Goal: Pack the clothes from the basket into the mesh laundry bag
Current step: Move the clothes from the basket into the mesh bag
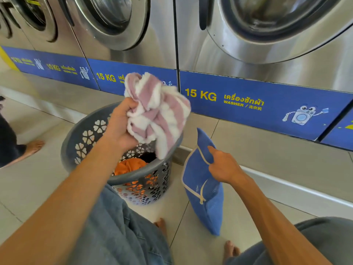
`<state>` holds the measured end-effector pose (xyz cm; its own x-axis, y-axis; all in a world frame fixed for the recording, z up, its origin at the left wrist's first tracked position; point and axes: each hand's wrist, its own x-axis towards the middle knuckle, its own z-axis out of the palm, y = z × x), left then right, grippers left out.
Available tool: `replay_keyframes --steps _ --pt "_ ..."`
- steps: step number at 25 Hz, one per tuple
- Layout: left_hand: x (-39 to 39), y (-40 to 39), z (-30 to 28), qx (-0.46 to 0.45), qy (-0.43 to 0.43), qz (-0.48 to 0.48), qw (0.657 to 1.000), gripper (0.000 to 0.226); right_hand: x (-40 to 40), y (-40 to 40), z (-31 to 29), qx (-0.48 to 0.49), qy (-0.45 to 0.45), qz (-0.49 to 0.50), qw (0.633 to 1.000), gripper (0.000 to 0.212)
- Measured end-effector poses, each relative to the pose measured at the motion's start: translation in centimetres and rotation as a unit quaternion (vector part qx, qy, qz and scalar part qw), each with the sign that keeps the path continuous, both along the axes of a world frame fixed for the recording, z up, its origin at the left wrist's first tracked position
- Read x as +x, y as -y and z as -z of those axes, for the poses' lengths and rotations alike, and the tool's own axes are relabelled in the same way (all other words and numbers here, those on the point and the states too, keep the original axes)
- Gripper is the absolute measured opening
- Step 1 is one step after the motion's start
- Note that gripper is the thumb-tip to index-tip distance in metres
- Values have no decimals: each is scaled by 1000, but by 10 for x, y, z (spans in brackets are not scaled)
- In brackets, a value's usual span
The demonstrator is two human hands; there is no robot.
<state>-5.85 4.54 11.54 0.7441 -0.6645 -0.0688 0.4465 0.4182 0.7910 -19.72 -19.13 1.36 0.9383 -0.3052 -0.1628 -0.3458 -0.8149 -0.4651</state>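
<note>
My left hand (119, 124) grips a fluffy pink-and-white striped garment (158, 111), lifted above the grey plastic basket (80, 142). Inside the basket lie an orange garment (128, 166) and something dark behind it. My right hand (222, 165) pinches the white-trimmed edge of the blue mesh laundry bag (208, 205), which stands upright on the floor to the right of the basket. The bag's zip opening is held slightly apart.
A row of steel washing machines (267, 54) with blue base panels stands just behind the basket and bag. My knees in jeans and bare feet (230, 249) are at the bottom. Another person's bare foot (34, 146) rests on the tiled floor at left.
</note>
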Motion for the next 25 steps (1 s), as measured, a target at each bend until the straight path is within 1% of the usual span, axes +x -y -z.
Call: replay_keyframes --steps 1,2,3,4,5,6,8,9,10,11,12,13,14,15,16,17,18,19,20,21,22,23,24,25 --pt "-12 12 3 -43 -13 18 999 29 0 2 1 20 9 15 1000 55" --pt "-25 27 12 -66 -31 39 997 30 -1 3 1 44 24 24 998 50" --pt "-39 46 25 -62 -50 59 995 32 -2 5 2 67 40 35 996 37" --pt "-52 64 42 -22 -67 68 995 36 -3 6 2 87 56 46 994 22" --pt "-64 80 61 34 -90 68 993 42 -4 8 2 102 61 51 992 15" --pt "-73 91 79 94 -111 71 987 47 -4 11 3 101 53 35 993 18" --pt "-81 103 110 183 -138 82 970 48 -5 15 3 59 11 -9 998 29" --pt "-82 104 121 208 -152 82 963 48 -7 15 3 50 12 -6 999 29" --pt "-79 105 129 225 -163 77 958 48 -10 15 2 60 24 2 998 25" --pt "-78 106 135 241 -162 68 954 47 -13 16 3 80 41 16 996 22" --pt "-77 108 139 274 -137 53 950 46 -15 16 2 88 51 26 994 22" --pt "-75 111 141 325 -85 33 941 41 -17 15 2 97 56 32 993 28" --pt "-73 114 144 397 -5 8 918 35 -17 14 2 108 57 35 992 40" --pt "-73 116 148 473 80 -1 878 32 -17 13 2 122 59 38 990 53" --pt "-73 117 151 551 161 20 819 37 -16 11 0 135 65 36 988 61" --pt "-71 117 156 622 226 63 748 48 -15 9 -1 147 74 29 986 65" --pt "-69 117 160 677 276 115 672 55 -14 7 -2 156 77 20 985 67" --pt "-68 117 161 714 315 155 605 57 -13 5 -2 160 81 10 984 68" --pt "-66 118 160 730 344 176 565 55 -12 3 -3 163 80 4 983 68" --pt "-65 119 157 722 357 178 565 49 -12 2 -2 172 79 0 982 69" --pt "-63 118 152 692 345 166 611 41 -11 0 -2 190 77 -4 979 69" --pt "-61 118 148 646 289 141 693 34 -9 -2 -1 210 75 -6 975 69" --pt "-63 118 146 584 185 113 782 28 -8 -5 -1 226 76 -7 971 68" --pt "-69 119 142 522 77 100 844 22 -8 -8 -1 234 79 -9 969 67"
